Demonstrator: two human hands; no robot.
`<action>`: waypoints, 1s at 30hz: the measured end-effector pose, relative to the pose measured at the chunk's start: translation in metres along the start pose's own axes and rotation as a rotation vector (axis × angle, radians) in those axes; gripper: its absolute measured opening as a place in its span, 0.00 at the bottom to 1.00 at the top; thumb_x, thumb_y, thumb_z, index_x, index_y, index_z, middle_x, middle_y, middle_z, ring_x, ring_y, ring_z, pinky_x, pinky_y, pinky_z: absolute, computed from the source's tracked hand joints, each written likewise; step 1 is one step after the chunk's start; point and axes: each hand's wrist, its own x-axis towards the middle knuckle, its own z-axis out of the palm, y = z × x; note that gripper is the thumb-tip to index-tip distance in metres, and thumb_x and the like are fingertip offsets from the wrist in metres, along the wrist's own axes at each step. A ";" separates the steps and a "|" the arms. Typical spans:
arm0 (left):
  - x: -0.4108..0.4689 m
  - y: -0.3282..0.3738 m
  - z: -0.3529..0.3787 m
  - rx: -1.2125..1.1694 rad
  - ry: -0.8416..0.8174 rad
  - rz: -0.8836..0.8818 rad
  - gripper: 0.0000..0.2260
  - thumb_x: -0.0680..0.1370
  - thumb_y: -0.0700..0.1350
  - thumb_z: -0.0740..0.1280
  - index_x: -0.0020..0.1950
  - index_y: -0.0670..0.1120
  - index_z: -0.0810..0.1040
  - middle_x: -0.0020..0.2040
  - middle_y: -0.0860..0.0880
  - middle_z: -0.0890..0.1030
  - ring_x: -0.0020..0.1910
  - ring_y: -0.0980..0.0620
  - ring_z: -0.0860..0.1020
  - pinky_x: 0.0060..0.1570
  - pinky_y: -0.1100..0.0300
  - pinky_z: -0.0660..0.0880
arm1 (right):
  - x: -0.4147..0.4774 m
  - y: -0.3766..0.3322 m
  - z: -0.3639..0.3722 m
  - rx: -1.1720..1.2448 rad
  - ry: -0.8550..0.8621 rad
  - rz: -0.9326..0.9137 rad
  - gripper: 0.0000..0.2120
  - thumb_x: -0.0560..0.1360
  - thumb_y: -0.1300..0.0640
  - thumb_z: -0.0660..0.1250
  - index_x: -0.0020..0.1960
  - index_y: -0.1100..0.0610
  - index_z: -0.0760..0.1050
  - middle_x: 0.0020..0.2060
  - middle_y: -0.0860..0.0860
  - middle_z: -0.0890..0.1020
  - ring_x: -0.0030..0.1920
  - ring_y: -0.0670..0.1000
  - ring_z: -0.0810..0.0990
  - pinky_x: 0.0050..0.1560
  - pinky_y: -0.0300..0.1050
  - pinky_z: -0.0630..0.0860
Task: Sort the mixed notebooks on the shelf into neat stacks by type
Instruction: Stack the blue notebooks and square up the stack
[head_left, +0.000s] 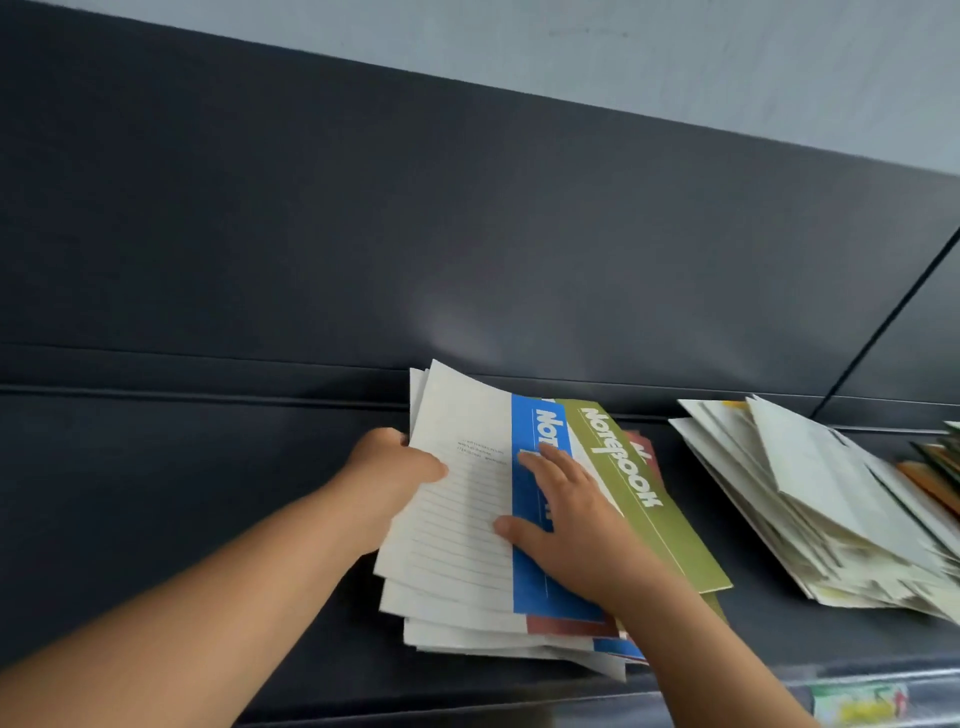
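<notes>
Dark shelf (156, 467) beneath a pale grey wall (675, 52).

left hand (390, 470) grips notebook stack (457, 631) edge | right hand (571, 527) flat on blue notebook (530, 582) | paler pile (810, 509) lies apart, right

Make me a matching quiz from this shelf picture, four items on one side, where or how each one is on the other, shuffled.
1 left hand
2 right hand
3 green notebook
4 pale pile

A flat on the blue notebook
B apart, further right on the shelf
C grips the notebook stack's left edge
D just right of the blue notebook

Pairs: 1-C, 2-A, 3-D, 4-B
</notes>
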 end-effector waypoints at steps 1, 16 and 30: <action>0.000 0.001 -0.001 -0.020 -0.030 -0.013 0.06 0.74 0.34 0.68 0.50 0.38 0.76 0.48 0.40 0.82 0.43 0.43 0.81 0.40 0.53 0.78 | 0.000 -0.001 0.000 0.017 0.000 0.003 0.37 0.76 0.39 0.64 0.79 0.45 0.52 0.79 0.43 0.49 0.78 0.47 0.48 0.77 0.46 0.51; 0.000 0.003 0.003 0.023 -0.046 -0.001 0.08 0.76 0.39 0.67 0.54 0.45 0.74 0.52 0.45 0.80 0.51 0.44 0.79 0.51 0.48 0.77 | -0.002 0.002 -0.015 0.033 -0.011 0.210 0.34 0.80 0.35 0.47 0.80 0.49 0.44 0.78 0.49 0.57 0.79 0.54 0.50 0.77 0.57 0.46; -0.016 0.013 -0.027 0.005 0.003 0.256 0.14 0.75 0.33 0.66 0.51 0.52 0.73 0.50 0.50 0.82 0.49 0.50 0.80 0.43 0.55 0.77 | 0.029 0.001 -0.031 0.562 0.143 0.369 0.34 0.72 0.43 0.73 0.71 0.50 0.60 0.57 0.45 0.77 0.55 0.49 0.79 0.53 0.52 0.79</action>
